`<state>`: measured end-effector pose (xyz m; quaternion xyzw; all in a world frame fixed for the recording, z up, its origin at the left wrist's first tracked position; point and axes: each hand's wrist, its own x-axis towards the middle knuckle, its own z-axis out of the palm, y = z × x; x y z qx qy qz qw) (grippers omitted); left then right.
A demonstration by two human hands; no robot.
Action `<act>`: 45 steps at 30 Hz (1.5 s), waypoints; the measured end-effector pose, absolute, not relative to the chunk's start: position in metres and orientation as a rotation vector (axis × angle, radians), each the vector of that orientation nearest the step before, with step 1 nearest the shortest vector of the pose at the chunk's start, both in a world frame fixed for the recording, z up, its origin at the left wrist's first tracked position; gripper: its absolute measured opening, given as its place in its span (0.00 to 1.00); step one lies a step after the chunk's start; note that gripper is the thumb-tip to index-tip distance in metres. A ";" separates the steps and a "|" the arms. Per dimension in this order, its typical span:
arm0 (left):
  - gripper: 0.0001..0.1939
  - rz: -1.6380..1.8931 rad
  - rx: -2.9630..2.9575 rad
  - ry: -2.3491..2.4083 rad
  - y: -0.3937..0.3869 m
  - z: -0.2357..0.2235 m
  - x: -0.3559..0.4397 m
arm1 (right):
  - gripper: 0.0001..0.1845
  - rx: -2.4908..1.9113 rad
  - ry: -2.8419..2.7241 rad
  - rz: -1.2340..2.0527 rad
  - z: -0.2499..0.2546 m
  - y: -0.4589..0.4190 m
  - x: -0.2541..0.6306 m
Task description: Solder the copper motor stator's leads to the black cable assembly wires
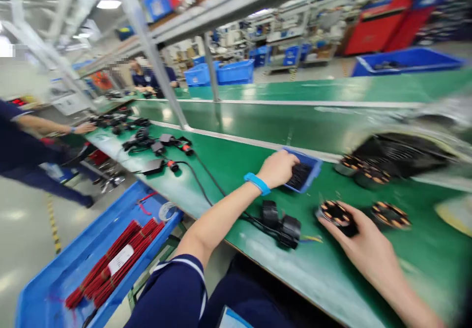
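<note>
Two hands at the green bench, one on a stator, one in a small blue tray.

Right hand (363,247) closed over a copper-wound stator (336,215) lying on the green bench (332,274). Beside it, black motor housings (282,222) on a cable. Left hand (278,168), blue wristband (257,183), dips into the small blue tray (306,170); grip hidden, cannot tell. More stators (390,214) just beyond. Lower left, bin of red wires (114,261). Farther along, black adapters (155,148), a co-worker's hand (84,128).

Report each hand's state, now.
Left hand: curled into small blue plastic tray, grip contents hidden.
Right hand: closed on round black copper-wound stator.
</note>
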<state>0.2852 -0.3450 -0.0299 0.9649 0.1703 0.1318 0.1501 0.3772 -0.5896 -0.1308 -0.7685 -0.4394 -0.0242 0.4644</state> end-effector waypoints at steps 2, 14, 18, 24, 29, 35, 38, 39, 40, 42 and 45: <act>0.16 0.552 2.627 0.505 -0.344 -0.029 0.286 | 0.36 -1.897 -1.007 0.050 -0.118 -0.586 0.373; 0.12 0.763 2.055 0.267 -0.369 -0.011 0.265 | 0.22 -1.753 -1.065 -0.330 -0.058 -0.550 0.373; 0.12 0.787 2.130 0.258 -0.364 -0.014 0.266 | 0.22 -1.748 -1.092 -0.329 -0.063 -0.545 0.371; 0.13 0.766 2.193 0.272 -0.361 -0.017 0.267 | 0.21 -1.758 -1.087 -0.302 -0.064 -0.549 0.371; 0.13 0.733 2.142 0.239 -0.364 -0.017 0.268 | 0.21 -1.759 -1.105 -0.275 -0.061 -0.549 0.371; 0.14 0.655 2.106 0.236 -0.364 -0.015 0.267 | 0.21 -1.753 -1.113 -0.266 -0.062 -0.552 0.373; 0.13 0.689 2.107 0.244 -0.361 -0.014 0.267 | 0.21 -1.750 -1.106 -0.262 -0.062 -0.553 0.373; 0.13 0.698 2.109 0.252 -0.360 -0.014 0.266 | 0.22 -1.752 -1.104 -0.259 -0.062 -0.553 0.373; 0.13 0.700 2.111 0.260 -0.360 -0.014 0.267 | 0.22 -1.754 -1.103 -0.257 -0.062 -0.553 0.373; 0.13 0.685 2.116 0.268 -0.361 -0.013 0.267 | 0.22 -1.753 -1.106 -0.253 -0.062 -0.553 0.373; 0.13 0.654 2.120 0.263 -0.364 -0.013 0.268 | 0.22 -1.745 -1.109 -0.248 -0.062 -0.552 0.372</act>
